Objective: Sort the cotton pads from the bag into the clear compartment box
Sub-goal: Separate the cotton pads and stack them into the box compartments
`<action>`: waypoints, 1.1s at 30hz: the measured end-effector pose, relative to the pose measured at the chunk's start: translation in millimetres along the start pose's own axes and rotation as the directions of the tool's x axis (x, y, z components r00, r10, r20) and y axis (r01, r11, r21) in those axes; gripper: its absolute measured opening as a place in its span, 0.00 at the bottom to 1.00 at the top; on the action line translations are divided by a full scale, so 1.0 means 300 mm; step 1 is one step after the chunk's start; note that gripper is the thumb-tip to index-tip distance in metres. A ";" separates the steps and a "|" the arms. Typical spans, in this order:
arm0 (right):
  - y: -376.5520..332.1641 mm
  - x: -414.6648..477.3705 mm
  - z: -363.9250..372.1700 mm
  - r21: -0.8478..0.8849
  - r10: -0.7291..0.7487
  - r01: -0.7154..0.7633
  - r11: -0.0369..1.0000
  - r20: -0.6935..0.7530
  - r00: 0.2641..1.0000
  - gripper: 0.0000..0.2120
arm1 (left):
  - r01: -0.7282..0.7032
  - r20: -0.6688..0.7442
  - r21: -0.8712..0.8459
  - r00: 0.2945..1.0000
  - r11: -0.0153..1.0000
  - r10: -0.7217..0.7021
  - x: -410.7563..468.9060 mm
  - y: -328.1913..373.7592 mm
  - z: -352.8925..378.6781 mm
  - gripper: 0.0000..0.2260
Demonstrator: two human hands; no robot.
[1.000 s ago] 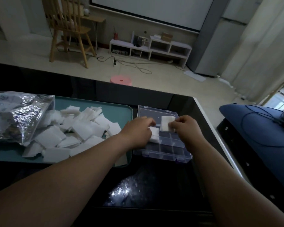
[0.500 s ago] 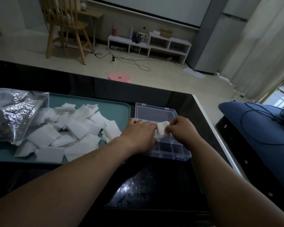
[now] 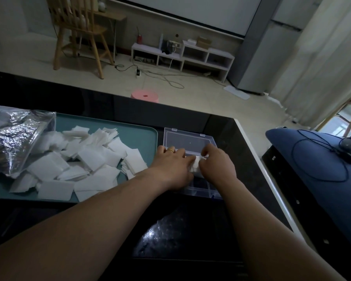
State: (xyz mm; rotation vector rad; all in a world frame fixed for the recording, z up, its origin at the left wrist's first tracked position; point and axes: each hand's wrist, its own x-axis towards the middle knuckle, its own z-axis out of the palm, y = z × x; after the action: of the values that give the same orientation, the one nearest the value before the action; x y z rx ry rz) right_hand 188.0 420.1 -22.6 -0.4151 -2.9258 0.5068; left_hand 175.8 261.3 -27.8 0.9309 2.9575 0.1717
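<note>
The clear compartment box point(image 3: 187, 139) lies open on the black table, its lid flat behind it. My left hand point(image 3: 172, 166) and my right hand point(image 3: 217, 164) are both over its compartments, fingers curled around a folded white cotton pad point(image 3: 196, 163) held between them and pressed down into the box. A pile of white cotton pads point(image 3: 85, 159) covers the teal tray point(image 3: 138, 134) to the left. The silvery bag point(image 3: 14, 138) lies on its side at the tray's left end, its mouth facing the pile.
The table's white right edge point(image 3: 257, 165) runs close beside the box. A blue cushion with a black cord point(image 3: 320, 159) sits to the right. Beyond the table are a pink stool point(image 3: 144, 95), a wooden chair point(image 3: 79, 31) and a low white shelf point(image 3: 182, 53).
The pad, held flat above the box a second ago, has been folded and pushed down between both hands. Both hands have sunk lower onto the box.
</note>
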 end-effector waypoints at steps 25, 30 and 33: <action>-0.316 -0.093 -0.039 0.211 -0.306 0.301 0.930 -0.005 0.952 0.08 | 0.162 -0.322 -0.458 0.886 0.874 -0.334 -0.245 -0.369 -0.191 0.13; -0.423 -0.121 0.032 0.163 -0.382 0.367 0.916 0.069 0.922 0.08 | 0.284 -0.227 -0.526 0.862 0.802 -0.454 -0.396 -0.572 -0.166 0.10; -0.481 -0.121 0.073 0.126 -0.381 0.365 0.922 0.140 0.914 0.07 | 0.307 -0.174 -0.511 0.878 0.803 -0.447 -0.441 -0.607 -0.156 0.12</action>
State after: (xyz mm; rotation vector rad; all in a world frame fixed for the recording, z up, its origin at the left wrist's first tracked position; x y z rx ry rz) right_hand 183.1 272.3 3.7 0.2101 -3.0063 0.6461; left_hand 177.6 32.8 -2.4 0.2497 3.0347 1.0336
